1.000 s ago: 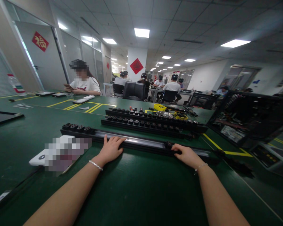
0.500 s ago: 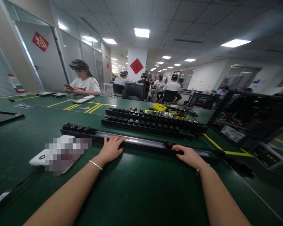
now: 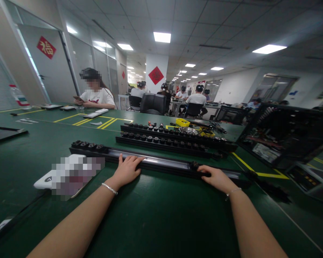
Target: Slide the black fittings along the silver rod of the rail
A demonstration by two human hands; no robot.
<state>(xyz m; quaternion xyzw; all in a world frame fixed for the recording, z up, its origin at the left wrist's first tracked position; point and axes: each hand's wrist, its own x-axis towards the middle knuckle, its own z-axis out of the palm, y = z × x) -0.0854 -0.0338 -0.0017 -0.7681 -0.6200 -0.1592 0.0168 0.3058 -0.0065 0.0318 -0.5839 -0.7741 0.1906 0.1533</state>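
Note:
A long black power strip casing point(image 3: 161, 163) lies across the table in front of me. Several black sockets point(image 3: 87, 145) sit in its left end, and its middle is an open shiny channel. My left hand point(image 3: 127, 170) rests on the casing left of its middle, fingers spread over the near edge, gripping nothing. Farther right, my right hand point(image 3: 214, 177) is closed, its bent fingertips against a single small black socket point(image 3: 194, 165) in the channel. The thumb is low at the casing's near wall; the exact contact is partly hidden.
Two more socket-filled strips point(image 3: 161, 141) lie behind the casing, near a yellow tray point(image 3: 182, 122). A white phone-like object point(image 3: 44, 181) is at the left. An opened black computer case point(image 3: 282, 136) stands at the right. A person point(image 3: 97, 95) sits across the table.
The right hand and wrist have shifted very slightly to the right, with the small socket. My left hand and the casing look unmoved.

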